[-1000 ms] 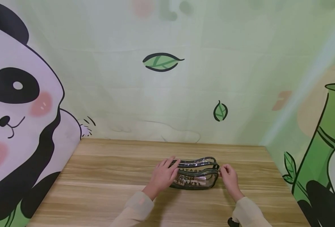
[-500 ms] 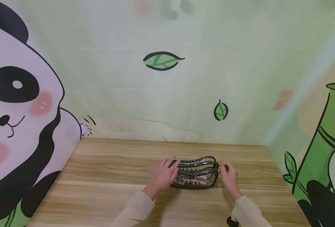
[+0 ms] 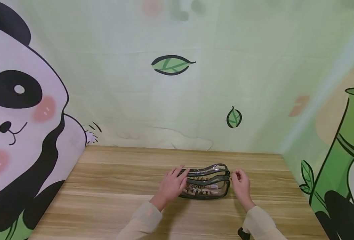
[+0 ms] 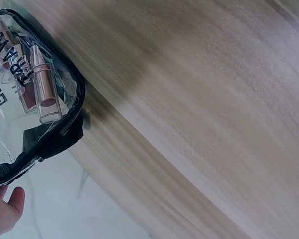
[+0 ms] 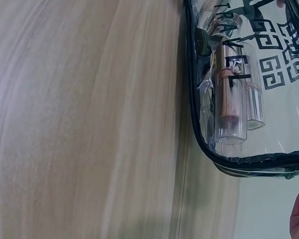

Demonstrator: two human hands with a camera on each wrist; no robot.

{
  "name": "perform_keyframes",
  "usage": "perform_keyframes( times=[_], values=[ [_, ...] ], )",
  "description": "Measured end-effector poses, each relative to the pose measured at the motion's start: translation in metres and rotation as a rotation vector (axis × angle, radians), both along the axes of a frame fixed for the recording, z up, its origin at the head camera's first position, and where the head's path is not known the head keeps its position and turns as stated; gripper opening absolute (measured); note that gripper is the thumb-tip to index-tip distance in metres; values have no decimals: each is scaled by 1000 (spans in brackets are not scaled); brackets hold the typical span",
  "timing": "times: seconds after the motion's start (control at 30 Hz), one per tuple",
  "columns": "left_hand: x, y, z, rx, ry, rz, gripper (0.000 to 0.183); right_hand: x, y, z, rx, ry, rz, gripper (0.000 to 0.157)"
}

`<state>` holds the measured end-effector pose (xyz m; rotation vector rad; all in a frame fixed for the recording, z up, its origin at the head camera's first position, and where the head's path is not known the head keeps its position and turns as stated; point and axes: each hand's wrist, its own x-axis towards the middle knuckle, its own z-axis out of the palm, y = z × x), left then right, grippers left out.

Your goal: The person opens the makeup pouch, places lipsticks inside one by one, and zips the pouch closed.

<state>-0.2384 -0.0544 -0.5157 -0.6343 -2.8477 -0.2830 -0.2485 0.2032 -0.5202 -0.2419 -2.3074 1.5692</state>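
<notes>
A clear zip pouch [image 3: 205, 186] with black piping and "TRAVEL" lettering stands on the wooden table. Several lip gloss or lipstick tubes [image 4: 45, 82] with clear and rose-gold parts lie inside. Its top sags in two wavy black-edged bands with a gap between. My left hand [image 3: 171, 184] holds the pouch's left end, fingers laid over the top edge; the left wrist view shows thumb and finger at that edge. With curled fingers, my right hand [image 3: 241, 186] pinches at the upper right corner, by the zipper end. The pinched piece is too small to make out.
The wooden tabletop [image 3: 120, 180] extends on all sides of the pouch. Behind it hangs a pale green cloth backdrop [image 3: 129, 100] printed with pandas, leaves and bamboo. A black band [image 3: 243, 233] shows at the right sleeve.
The pouch's upper right end has lifted slightly and its top bands have shifted. My right hand has moved a little up and left with it. The left hand stays in place.
</notes>
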Motion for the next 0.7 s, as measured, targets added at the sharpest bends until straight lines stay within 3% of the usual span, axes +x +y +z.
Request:
perform_keyframes(
  times=[0.23,0.53,0.7],
  values=[
    [1,0,0,84,-37,16,42,-1,4,-2,-85,-36,5,9],
    [0,1,-3,130,-37,-10,56,2,13,-4,10,-53,19,3],
    [-1,4,-2,96,-52,-8,60,2,17,-4,25,-70,31,5]
  ],
)
